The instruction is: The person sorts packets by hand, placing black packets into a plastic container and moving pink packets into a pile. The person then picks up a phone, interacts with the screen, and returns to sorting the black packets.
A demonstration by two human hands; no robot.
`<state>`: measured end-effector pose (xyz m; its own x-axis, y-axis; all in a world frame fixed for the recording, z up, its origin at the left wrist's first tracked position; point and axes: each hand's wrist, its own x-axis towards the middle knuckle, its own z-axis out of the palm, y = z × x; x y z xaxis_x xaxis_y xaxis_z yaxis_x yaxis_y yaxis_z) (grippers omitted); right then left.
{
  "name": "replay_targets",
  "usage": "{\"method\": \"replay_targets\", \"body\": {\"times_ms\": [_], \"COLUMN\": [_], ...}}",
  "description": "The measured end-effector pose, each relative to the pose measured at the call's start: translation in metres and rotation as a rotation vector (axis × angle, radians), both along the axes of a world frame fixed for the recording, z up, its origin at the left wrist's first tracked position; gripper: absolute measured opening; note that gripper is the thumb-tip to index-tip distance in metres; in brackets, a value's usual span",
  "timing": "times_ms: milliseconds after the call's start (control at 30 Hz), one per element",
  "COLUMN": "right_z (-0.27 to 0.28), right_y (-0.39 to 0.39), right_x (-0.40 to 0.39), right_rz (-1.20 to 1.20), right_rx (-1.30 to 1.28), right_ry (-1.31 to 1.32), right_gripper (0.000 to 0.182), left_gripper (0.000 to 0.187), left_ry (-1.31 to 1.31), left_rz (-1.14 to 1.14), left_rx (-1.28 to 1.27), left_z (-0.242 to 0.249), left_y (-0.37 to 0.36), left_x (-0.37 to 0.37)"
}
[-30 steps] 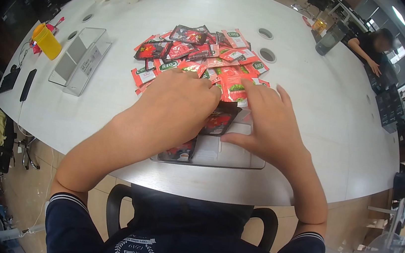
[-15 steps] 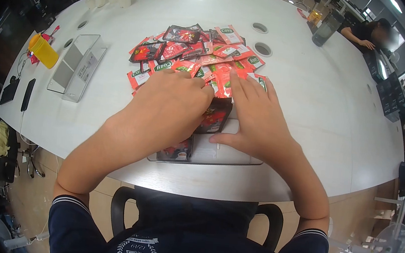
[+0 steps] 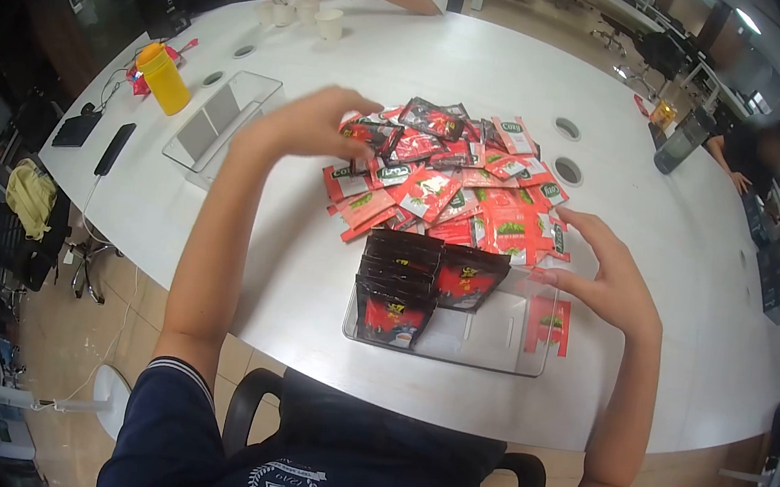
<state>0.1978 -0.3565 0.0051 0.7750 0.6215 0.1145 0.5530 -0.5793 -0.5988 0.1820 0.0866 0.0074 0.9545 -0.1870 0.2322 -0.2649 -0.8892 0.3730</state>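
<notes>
A clear plastic box [image 3: 495,332] near the table's front edge holds two stacks of dark sachets [image 3: 394,313] at its left and middle. Behind it spreads a heap of red Cozy sachets [image 3: 426,193] with several dark sachets [image 3: 435,119] on top. My left hand [image 3: 312,124] is at the heap's left side, thumb and fingers apart around the edge of a dark sachet [image 3: 370,135]. To the right, my right hand [image 3: 611,283] has its fingers spread beside the heap, its thumb close to the box's upper right corner. A red sachet [image 3: 549,326] lies at the box's right end.
Another clear divided box [image 3: 215,132] stands at the left, near a yellow bottle [image 3: 163,80] and a phone [image 3: 115,150]. Across the table a person handles things by white cups [image 3: 328,23]. A dark tumbler [image 3: 684,140] stands at the right, near another person.
My left hand has left the dark sachets in the box and moved to the heap's left side. My right hand has shifted right, off the box's inside. The view has tilted up.
</notes>
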Motion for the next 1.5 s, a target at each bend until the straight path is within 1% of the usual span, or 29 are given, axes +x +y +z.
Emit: {"method": "replay_targets", "body": {"times_ms": [33,67,167,200,300,333,433,467,500,533,567,600,633,733,833,867,933,967,1000,1033,1067,1100,1167,1200,1300,1333,1367,1400,1500], "right_z": [0.001,0.002,0.002,0.003,0.002,0.001,0.002,0.005,0.009,0.014,0.024,0.04,0.051,0.068,0.075,0.071,0.064,0.06,0.054,0.046,0.038,0.033,0.026,0.017,0.005,-0.003,-0.009,-0.014,-0.017], "right_y": [0.0,0.001,0.004,0.006,0.009,0.009,0.011,0.01,0.01,0.013,0.021,0.032,0.041,0.057,0.062,0.06,0.052,0.05,0.049,0.049,0.051,0.052,0.055,0.059,0.071,0.072,0.073,0.074,0.076], "right_x": [0.001,0.001,-0.001,-0.001,0.0,0.001,0.003,0.004,0.006,0.006,0.003,-0.004,-0.01,-0.02,-0.041,-0.041,-0.038,-0.038,-0.04,-0.043,-0.047,-0.052,-0.06,-0.064,-0.077,-0.077,-0.077,-0.078,-0.076], "right_rz": [0.024,0.048,0.092,0.097,0.113,0.1,0.042,0.006,-0.024,-0.035,-0.018,0.001,0.023,0.249,0.218,0.21,0.155,0.129,0.124,0.098,0.073,0.047,-0.022,-0.022,-0.033,-0.012,0.011,0.008,0.002], "right_rx": [0.015,0.029,0.066,0.083,0.149,0.176,0.273,0.311,0.345,0.393,0.457,0.524,0.591,0.654,0.65,0.674,0.576,0.528,0.57,0.595,0.618,0.639,0.509,0.474,0.362,0.344,0.323,0.24,0.146], "right_ry": [0.01,0.023,0.016,0.004,-0.069,-0.11,-0.205,-0.211,-0.222,-0.212,-0.07,0.075,0.221,0.394,0.504,0.596,0.503,0.459,0.467,0.487,0.508,0.53,0.418,0.329,-0.013,-0.114,-0.214,-0.352,-0.512], "right_gripper": [0.081,0.08,0.074,0.072,0.058,0.054,0.042,0.039,0.037,0.034,0.034,0.035,0.035,0.051,0.047,0.053,0.053,0.053,0.044,0.041,0.039,0.036,0.029,0.028,0.025,0.025,0.025,0.029,0.032], "left_gripper": [0.062,0.069,0.067,0.052,0.036,0.025,0.022,0.022,0.028,0.031,0.033,0.042,0.043,0.04,0.034,0.032,0.039,0.046,0.054,0.062,0.087,0.09,0.095,0.096,0.088,0.083,0.082,0.082,0.076], "left_ry": [-0.095,-0.157,0.294,0.226,-0.104,-0.164,-0.299,-0.405,-0.656,-0.819,-0.873,-0.916,-0.977,-1.153,-1.206,-1.201,-1.172,-1.055,-0.938,-0.823,-0.735,-0.64,-0.444,-0.278,-0.114,-0.119,-0.13,-0.142,-0.13], "left_rz": [-0.052,-0.135,-0.025,-0.004,-0.115,-0.123,-0.01,-0.049,-0.193,-0.291,-0.361,-0.38,-0.459,-0.686,-0.799,-0.82,-0.839,-0.81,-0.779,-0.745,-0.746,-0.754,-0.765,-0.809,-0.656,-0.645,-0.619,-0.592,-0.47], "left_rx": [-0.004,0.046,-0.006,-0.047,-0.007,0.016,-0.062,-0.15,-0.15,-0.029,0.04,0.07,0.082,0.091,0.046,0.013,0.074,0.04,0.007,-0.026,-0.105,-0.175,-0.318,-0.307,-0.356,-0.302,-0.249,-0.197,-0.079], "left_z": [-0.027,-0.045,-0.039,-0.032,-0.047,-0.046,-0.031,-0.022,-0.006,0.016,0.035,0.048,0.056,0.056,0.038,0.031,0.024,0.026,0.029,0.03,0.026,0.02,0.007,0.004,-0.003,0.002,0.006,0.01,0.014], "left_y": [0.009,0.02,0.021,0.014,0.029,0.032,0.026,0.017,-0.001,-0.023,-0.047,-0.073,-0.092,-0.134,-0.147,-0.148,-0.14,-0.133,-0.127,-0.119,-0.11,-0.105,-0.097,-0.096,-0.108,-0.112,-0.116,-0.121,-0.134], "left_x": [0.007,0.018,0.021,0.013,0.025,0.025,0.014,0.007,0.005,-0.005,-0.018,-0.034,-0.043,-0.056,-0.057,-0.056,-0.053,-0.052,-0.052,-0.051,-0.042,-0.038,-0.032,-0.031,-0.052,-0.056,-0.061,-0.067,-0.085]}}
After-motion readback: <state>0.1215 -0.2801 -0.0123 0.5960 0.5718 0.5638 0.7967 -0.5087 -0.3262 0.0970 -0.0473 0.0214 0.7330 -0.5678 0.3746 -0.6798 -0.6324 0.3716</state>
